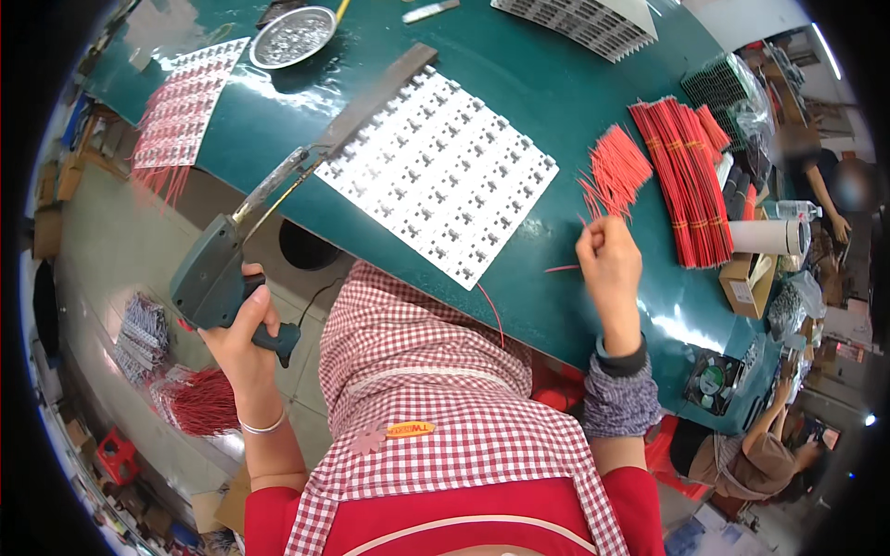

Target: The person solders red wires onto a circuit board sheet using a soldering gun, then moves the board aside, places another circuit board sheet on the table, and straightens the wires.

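Note:
My left hand (243, 329) is wrapped round the grip of a grey-green soldering gun (206, 269). Its long tip and a thin feed tube reach to the left corner of a white panel of small circuit boards (440, 181), which carries rows of dark components. From the panel's near corner hangs one red wire (497, 315). To the right, my right hand (612, 264) is closed in a pinch beside a loose pile of short red wires (619, 167). A red wire (562, 269) sticks out leftward from this hand; the fingers partly hide it.
A dark metal bar (380, 97) lies along the panel's far-left edge. Another panel with red wires (185, 107), a metal bowl (295, 39) and stacked panels (584, 23) are farther off. Banded red wire bundles (681, 181) and a white cylinder (765, 237) lie right. Other people sit or stand at right.

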`<state>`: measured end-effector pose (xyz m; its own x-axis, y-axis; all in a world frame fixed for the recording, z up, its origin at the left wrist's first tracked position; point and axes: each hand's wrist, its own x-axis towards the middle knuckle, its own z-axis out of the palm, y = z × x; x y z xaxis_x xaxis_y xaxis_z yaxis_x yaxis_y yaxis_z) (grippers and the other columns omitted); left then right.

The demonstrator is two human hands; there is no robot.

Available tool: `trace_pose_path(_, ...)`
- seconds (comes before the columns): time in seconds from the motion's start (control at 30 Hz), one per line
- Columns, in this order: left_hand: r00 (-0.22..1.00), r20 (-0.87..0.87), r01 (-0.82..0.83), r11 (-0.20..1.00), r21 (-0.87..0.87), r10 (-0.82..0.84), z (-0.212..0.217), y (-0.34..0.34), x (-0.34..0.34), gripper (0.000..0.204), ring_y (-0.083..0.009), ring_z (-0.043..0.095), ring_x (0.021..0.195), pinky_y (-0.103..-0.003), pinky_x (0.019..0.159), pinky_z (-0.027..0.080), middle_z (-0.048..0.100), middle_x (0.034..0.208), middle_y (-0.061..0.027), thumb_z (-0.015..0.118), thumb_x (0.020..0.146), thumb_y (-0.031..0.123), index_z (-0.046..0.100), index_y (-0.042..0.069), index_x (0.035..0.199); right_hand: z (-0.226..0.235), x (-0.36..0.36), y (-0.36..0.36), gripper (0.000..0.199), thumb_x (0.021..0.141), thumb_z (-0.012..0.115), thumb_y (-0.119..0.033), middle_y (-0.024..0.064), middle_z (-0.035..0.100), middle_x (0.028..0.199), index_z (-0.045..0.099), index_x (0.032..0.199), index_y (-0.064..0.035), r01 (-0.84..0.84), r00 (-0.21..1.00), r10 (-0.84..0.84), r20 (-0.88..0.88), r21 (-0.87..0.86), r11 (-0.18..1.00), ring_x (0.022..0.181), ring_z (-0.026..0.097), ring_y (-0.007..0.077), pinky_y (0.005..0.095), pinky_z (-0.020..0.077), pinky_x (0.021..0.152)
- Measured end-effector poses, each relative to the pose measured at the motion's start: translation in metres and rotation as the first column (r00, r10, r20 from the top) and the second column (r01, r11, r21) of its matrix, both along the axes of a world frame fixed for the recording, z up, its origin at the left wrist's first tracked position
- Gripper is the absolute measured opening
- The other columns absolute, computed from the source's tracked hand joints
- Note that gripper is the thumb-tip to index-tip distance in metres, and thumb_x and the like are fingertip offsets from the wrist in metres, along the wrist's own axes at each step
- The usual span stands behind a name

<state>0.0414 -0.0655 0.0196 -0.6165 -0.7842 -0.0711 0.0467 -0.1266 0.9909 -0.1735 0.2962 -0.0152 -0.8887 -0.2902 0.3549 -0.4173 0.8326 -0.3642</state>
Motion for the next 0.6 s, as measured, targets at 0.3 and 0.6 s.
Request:
trace_pose_path(0.3, 0.996, 0.058, 0.053, 0.989, 0.141, -0.062, -0.015, 0.005, -0.013, 0.047, -0.0133, 0.053, 0.052, -0.025, 0.043, 0.041, 0.066, 0.105, -0.0188, 0.065, 0.079, -0.010, 0.056, -0.007, 0.125, 0.001, -0.010, 0.002, 0.014, 0.086, 0.071, 0.000, 0.0142, 0.061, 0.088, 0.059, 0.094, -0.0024, -0.117, 0.993, 0.117, -0.003, -0.006, 0.993, 0.081, 0.063, 0.0324, 0.0412, 0.0506, 0.069)
trace_pose_path(0.6, 0.996, 0.084, -0.010, 0.986, 0.164, -0.004, -0.019, 0.001, -0.006, 0.045, -0.0121, 0.051, 0.052, -0.025, 0.044, 0.040, 0.066, 0.106, -0.0176, 0.065, 0.079, -0.008, 0.056, -0.006, 0.123, 0.015, 0.015, 0.023, 0.017, 0.083, 0.069, 0.003, 0.0120, 0.061, 0.092, 0.062, 0.096, -0.0041, -0.316, 0.949, 0.311, 0.056, 0.146, 0.938, 0.085, 0.062, 0.0316, 0.0402, 0.0515, 0.070)
